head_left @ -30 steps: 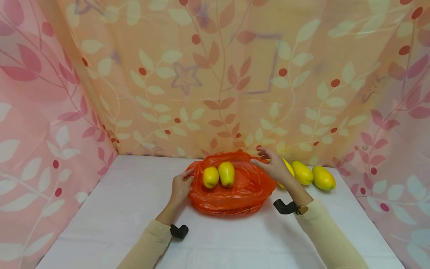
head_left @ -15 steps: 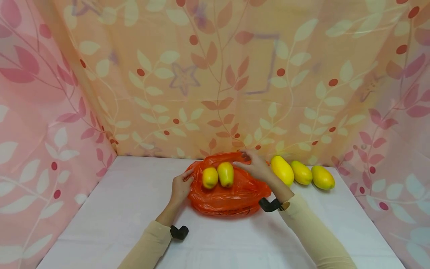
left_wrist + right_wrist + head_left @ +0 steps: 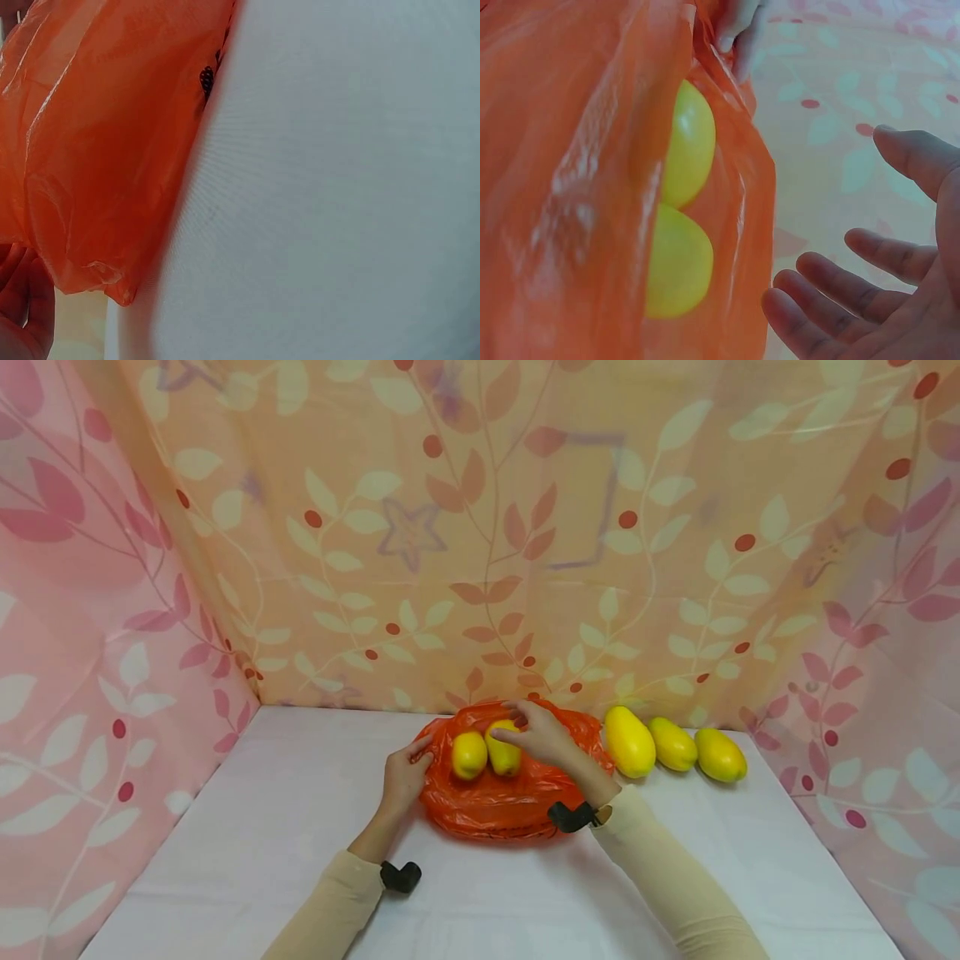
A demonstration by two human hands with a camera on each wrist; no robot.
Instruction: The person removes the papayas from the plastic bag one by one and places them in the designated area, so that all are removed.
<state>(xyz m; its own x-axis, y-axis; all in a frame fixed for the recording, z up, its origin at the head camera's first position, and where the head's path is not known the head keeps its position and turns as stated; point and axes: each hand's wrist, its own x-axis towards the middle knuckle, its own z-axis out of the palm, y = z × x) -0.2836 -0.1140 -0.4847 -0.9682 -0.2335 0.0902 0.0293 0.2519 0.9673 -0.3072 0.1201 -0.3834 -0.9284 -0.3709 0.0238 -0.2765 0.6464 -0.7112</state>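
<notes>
An orange-red plastic bag (image 3: 517,814) lies on the table with its mouth spread open. Inside it rest two yellow mango-like fruits, a rounder one (image 3: 468,757) and a longer one (image 3: 504,758). My left hand (image 3: 405,777) pinches the bag's left edge between thumb and fingers; part of that hand shows beside the film in the left wrist view. Over the bag is my right hand (image 3: 542,737), fingers spread with nothing in them, overlapping the top of the longer fruit in the head view. In the right wrist view its fingertips lie right by the bag's rim.
To the right of the bag, a large yellow mango-like fruit (image 3: 630,743) and two smaller greenish-yellow ones, a middle fruit (image 3: 673,745) and an outer fruit (image 3: 721,756), lie in a row. Leaf-patterned curtains (image 3: 450,568) enclose the white table (image 3: 300,827) at the back and sides.
My right hand has moved left across the bag, from its right rim to over the longer fruit, uncovering the large fruit on the right. My left hand keeps its hold.
</notes>
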